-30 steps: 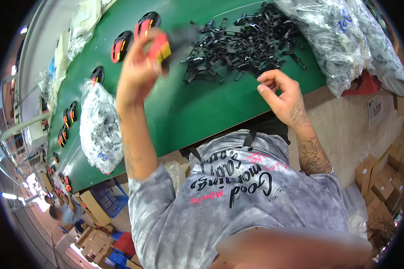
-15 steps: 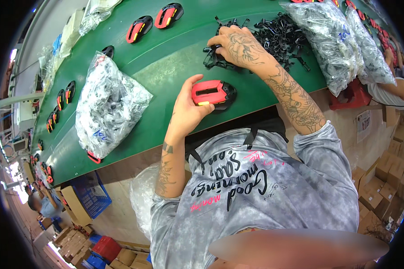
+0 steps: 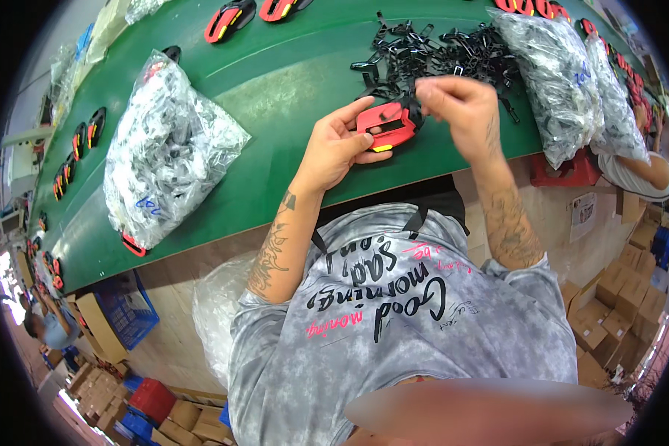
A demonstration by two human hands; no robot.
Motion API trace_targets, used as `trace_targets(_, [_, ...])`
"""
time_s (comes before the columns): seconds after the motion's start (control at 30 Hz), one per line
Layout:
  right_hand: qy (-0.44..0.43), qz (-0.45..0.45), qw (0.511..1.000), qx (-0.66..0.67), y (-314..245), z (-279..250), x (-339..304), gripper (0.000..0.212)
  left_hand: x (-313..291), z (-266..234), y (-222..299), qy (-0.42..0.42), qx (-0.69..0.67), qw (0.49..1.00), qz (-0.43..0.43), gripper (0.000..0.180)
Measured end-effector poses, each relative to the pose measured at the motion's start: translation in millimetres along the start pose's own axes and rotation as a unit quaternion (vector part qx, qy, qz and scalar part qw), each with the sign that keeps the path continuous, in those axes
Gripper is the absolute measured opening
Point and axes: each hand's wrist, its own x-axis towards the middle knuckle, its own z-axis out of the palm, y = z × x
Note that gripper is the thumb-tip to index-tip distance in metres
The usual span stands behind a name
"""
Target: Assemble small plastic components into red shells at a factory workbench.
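Observation:
My left hand (image 3: 336, 143) is closed around the near left side of a red and black plastic housing (image 3: 400, 137), raised just over the table edge and tilted. The housing has a long slot in its red top and a yellow strip on its near side; one finger shows through the slot. My right hand (image 3: 462, 111) is at the housing's black right end, thumb and forefinger pinched together. Dark parts behind the fingertips hide whether they grip a small piece. Just beyond lies a loose heap of small black plastic clips (image 3: 453, 56).
A clear bag of parts (image 3: 172, 160) lies left on the green table (image 3: 293, 89); two more bags, including a bulging one (image 3: 550, 85), lie right. More red-black housings (image 3: 230, 21) stand along the far side. Cardboard boxes (image 3: 598, 312) are stacked below right. Another person's arm (image 3: 639, 172) shows at right.
My right hand has come back from the heap of clips to the housing. My left hand has lifted the housing off the table and moved it right, tilting it. The view has shifted slightly.

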Motion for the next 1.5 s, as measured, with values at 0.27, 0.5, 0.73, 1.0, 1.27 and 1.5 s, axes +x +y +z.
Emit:
trace_targets(0.27, [0.072,0.001,0.992,0.101,41.9,35.0,-27.2,0.023,5.6,-6.6,-3.4,-0.023,-0.022,0.999,-0.010,0.066])
trace_targets(0.5, [0.108,-0.198,0.970,-0.091,59.8,46.3,-37.7,0.016,1.1,-7.0,5.3,-0.020,-0.060,0.998,0.008,0.063])
trace_targets(0.73, [0.079,-0.125,0.985,0.083,45.9,48.7,-38.7,0.017,4.7,-7.0,-0.6,-0.042,-0.110,0.993,0.023,0.066])
trace_targets(1.0, [0.047,-0.190,0.965,-0.172,44.6,54.6,-30.9,0.027,-1.5,-14.1,-2.8,-0.003,-0.088,0.992,0.088,0.059])
trace_targets(1.27, [-0.033,-0.089,0.985,-0.145,4.3,52.9,-5.4,0.074,-7.4,-17.2,0.8,-0.055,-0.114,0.984,0.126,0.061])
trace_targets(1.5, [-0.051,-0.042,0.997,-0.047,14.9,59.5,-1.4,0.059,-6.6,-17.7,0.1,-0.039,-0.104,0.986,0.125,0.055])
